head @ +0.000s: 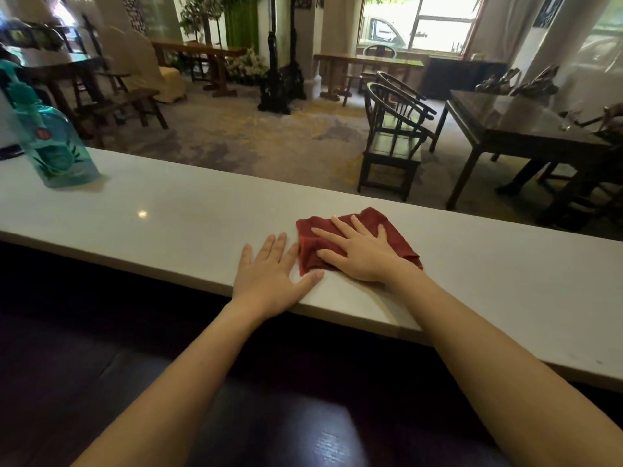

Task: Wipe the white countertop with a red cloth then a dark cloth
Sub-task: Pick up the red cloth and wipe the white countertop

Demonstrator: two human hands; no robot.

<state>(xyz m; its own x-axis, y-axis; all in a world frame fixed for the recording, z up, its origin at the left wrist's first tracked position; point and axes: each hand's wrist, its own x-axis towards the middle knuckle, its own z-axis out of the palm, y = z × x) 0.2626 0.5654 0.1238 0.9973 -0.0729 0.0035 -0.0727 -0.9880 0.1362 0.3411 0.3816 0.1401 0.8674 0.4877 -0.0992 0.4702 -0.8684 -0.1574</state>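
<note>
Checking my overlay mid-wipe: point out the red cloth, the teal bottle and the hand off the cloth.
red cloth (391, 227): head view, bare upper right fold.
teal bottle (55, 146): head view, middle of its body.
left hand (269, 278): head view, back of the hand.

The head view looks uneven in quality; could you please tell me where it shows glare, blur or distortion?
In the head view, a small bright glare spot sits on the white countertop; the teal bottle at the left edge is motion-blurred; the window is overexposed; the wide lens bows the counter edge.
</note>
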